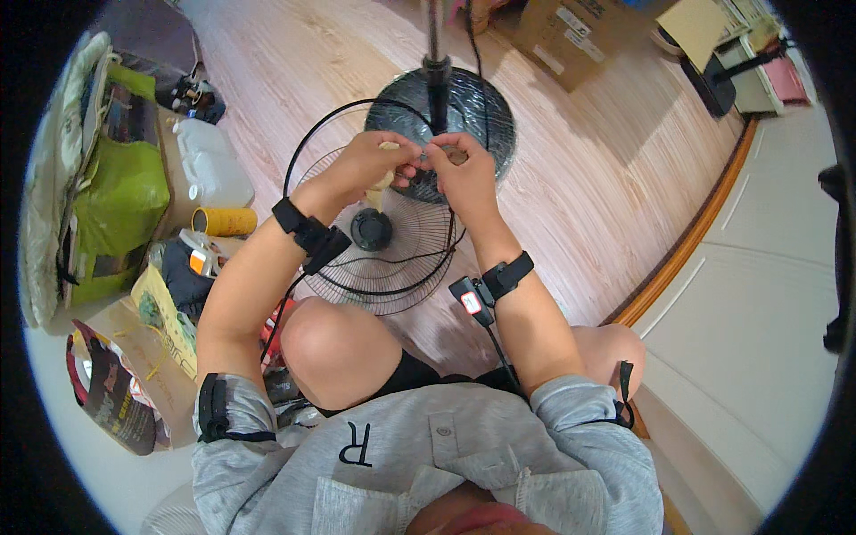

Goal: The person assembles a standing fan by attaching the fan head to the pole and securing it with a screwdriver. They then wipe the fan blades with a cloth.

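My left hand (383,159) and my right hand (464,174) meet fingertip to fingertip above the floor. Both are closed in a pinch around something small and greyish that I cannot make out. Below my left palm a pale yellow piece (378,193) shows, perhaps cloth; my fingers partly hide it. Just beyond my hands stands the round dark base (493,111) of a stand fan, with its upright pole (434,40). Under my hands lies a round wire fan guard (410,236) with a black hub (371,229). A black cable loops over it.
On the left are a green bag (120,209), a white plastic jug (214,160), a yellow can (225,221) and a paper bag (160,374). A cardboard box (575,40) stands at the far right. White panelling (740,267) runs along the right side.
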Demonstrator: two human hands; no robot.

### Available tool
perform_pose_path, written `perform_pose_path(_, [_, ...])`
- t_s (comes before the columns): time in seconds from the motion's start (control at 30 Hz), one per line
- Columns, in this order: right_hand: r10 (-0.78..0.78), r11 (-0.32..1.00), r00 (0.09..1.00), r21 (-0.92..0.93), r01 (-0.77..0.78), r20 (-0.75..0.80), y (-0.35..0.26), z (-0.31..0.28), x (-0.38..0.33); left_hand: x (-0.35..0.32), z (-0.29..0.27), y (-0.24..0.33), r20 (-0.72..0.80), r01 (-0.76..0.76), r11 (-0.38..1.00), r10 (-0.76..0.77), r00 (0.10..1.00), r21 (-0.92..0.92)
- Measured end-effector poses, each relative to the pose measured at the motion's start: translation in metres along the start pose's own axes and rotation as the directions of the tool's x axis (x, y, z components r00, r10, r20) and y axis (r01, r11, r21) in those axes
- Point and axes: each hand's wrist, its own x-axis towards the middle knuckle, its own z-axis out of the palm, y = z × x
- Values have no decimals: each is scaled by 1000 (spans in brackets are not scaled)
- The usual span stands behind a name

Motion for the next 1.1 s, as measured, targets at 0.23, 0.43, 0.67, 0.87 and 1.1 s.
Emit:
perform_pose_path(0.23, [185, 961, 980, 195, -195, 68, 48, -80, 6, 66, 71, -27, 97, 129, 991, -127, 987, -20])
perform_pose_path(0.43, [415, 893, 900, 251, -374, -133, 106, -131, 9, 127, 132, -76, 123, 245, 969, -246, 961, 22])
perform_pose_path(0.67, [564, 820, 761, 329, -469, -321, 180, -177, 12, 173, 171, -171, 31, 231, 961, -229, 973, -151])
perform_pose_path(0.87, [500, 863, 769, 300, -406, -399, 192, -186, 14, 187, 183, -220, -89, 122, 992, -118, 989, 42])
perform_pose_path(1.1, [502, 865, 759, 250, -435, -415, 179, -193, 11, 183, 183, -226, -182, 368, 922, -344, 921, 119])
